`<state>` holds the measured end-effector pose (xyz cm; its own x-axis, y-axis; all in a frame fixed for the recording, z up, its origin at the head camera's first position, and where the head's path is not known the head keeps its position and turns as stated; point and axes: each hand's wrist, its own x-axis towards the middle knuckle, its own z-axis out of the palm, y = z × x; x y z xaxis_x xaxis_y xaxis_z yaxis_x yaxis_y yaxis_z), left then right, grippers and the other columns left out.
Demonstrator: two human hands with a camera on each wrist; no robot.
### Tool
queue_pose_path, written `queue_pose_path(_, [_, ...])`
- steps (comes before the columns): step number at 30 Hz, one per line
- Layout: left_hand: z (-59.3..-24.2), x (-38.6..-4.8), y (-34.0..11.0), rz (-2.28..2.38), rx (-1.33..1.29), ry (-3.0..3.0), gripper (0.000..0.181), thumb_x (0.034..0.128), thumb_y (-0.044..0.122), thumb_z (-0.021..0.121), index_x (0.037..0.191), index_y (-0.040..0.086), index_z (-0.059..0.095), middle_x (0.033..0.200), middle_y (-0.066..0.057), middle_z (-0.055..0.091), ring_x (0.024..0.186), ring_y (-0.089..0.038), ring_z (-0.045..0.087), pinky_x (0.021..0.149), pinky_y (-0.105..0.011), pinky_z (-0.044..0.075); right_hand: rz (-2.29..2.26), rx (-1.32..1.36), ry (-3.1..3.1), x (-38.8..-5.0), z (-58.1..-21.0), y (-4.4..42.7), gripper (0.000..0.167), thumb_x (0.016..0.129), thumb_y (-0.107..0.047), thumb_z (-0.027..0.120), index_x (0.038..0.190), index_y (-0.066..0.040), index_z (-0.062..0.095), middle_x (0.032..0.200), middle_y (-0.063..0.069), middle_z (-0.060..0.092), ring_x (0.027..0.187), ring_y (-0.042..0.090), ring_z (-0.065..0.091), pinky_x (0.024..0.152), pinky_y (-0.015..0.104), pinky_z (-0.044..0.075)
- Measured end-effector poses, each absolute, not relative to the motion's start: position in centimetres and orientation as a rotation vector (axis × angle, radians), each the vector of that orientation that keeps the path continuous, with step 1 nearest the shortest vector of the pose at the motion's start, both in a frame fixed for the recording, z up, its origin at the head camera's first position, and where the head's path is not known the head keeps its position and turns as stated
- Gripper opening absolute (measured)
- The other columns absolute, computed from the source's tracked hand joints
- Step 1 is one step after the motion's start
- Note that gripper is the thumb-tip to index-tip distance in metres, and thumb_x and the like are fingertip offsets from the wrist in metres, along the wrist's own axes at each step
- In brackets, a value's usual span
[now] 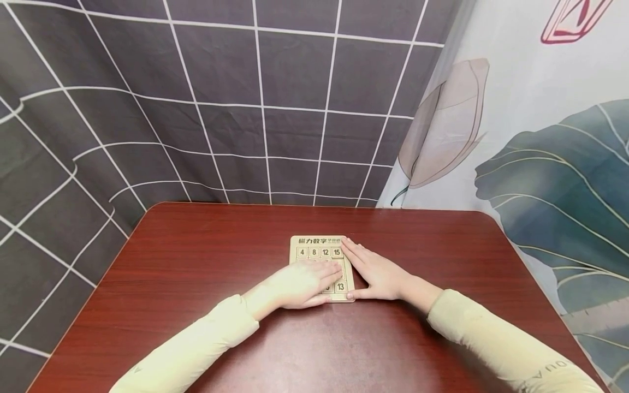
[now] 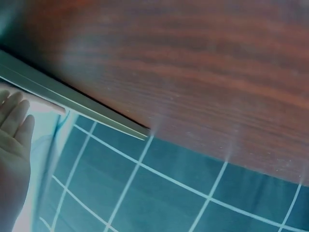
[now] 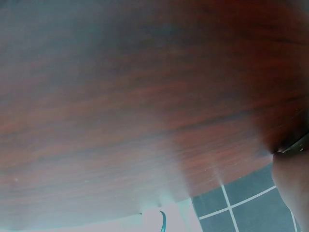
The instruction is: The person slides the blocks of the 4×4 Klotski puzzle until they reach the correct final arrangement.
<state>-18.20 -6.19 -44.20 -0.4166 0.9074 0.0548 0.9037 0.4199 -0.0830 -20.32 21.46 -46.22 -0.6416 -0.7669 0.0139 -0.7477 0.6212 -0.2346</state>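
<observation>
A pale number sliding puzzle [image 1: 321, 240] lies flat on the table, with Chinese print along its top and numbered tiles such as 4, 8, 12 and 15 below. My left hand [image 1: 304, 281] rests across its middle and lower left, fingers straight, covering many tiles. Beside the puzzle's right edge is my right hand [image 1: 378, 273], its straight fingers touching the top right corner and its thumb at the bottom right corner. In the left wrist view the puzzle's side [image 2: 72, 99] shows; a hand [image 2: 13, 150] appears beyond it. The right wrist view catches only some skin [image 3: 292, 186].
The reddish-brown wooden table [image 1: 211, 245] has rounded far corners. Behind it hangs a dark grey curtain [image 1: 295, 65] with a white grid. To the right hangs a white curtain [image 1: 516, 120] with leaf prints.
</observation>
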Motion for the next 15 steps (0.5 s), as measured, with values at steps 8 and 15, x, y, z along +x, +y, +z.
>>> queue_pose_path(8, [-44.3,-20.8,-6.1,0.091,-1.554,-2.658,0.061,0.1106,0.045,0.049,0.157,0.007,0.051,0.164,-0.009,0.05,0.154,-0.022,0.047,0.131,-0.037,0.037,-0.331,-1.27,2.75,-20.3,-46.2,21.4,0.113,0.093,-0.066,0.068,0.167,0.005,0.02,0.178,0.022,0.013,0.165,0.036,0.022,0.133,0.052,0.029])
queue_pose_path(15, [-44.3,-21.6,-5.7,0.129,-1.526,-2.706,0.064,0.1111,0.049,0.046,0.158,0.005,0.049,0.166,-0.01,0.049,0.155,-0.023,0.046,0.132,-0.037,0.035,-0.321,-1.267,2.751,-20.4,-46.4,21.4,0.113,0.093,-0.065,0.068,0.167,0.005,0.02,0.178,0.022,0.013,0.165,0.036,0.022,0.133,0.052,0.028])
